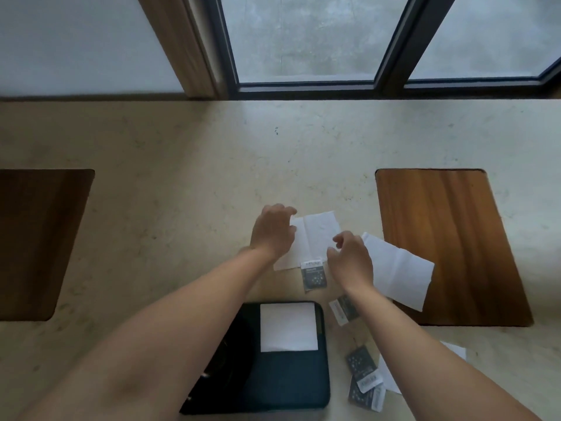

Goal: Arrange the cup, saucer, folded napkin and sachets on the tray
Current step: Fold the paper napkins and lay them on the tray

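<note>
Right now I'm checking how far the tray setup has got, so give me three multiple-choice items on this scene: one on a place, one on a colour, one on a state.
1. Where does the folded napkin lie?
A. On the dark tray
B. On the right wooden board
C. On the window sill

2. What colour is the tray?
A. White
B. Dark, near black
C. Red

3. What are both hands doing?
A. Resting idle on the counter
B. Holding a cup
C. Handling the open napkin

Answers:
1. A, since the white folded square sits in the tray's far part.
2. B, since its bare surface shows dark, near black.
3. C, since the left hand and right hand grip opposite edges of the open napkin on the counter.
</note>
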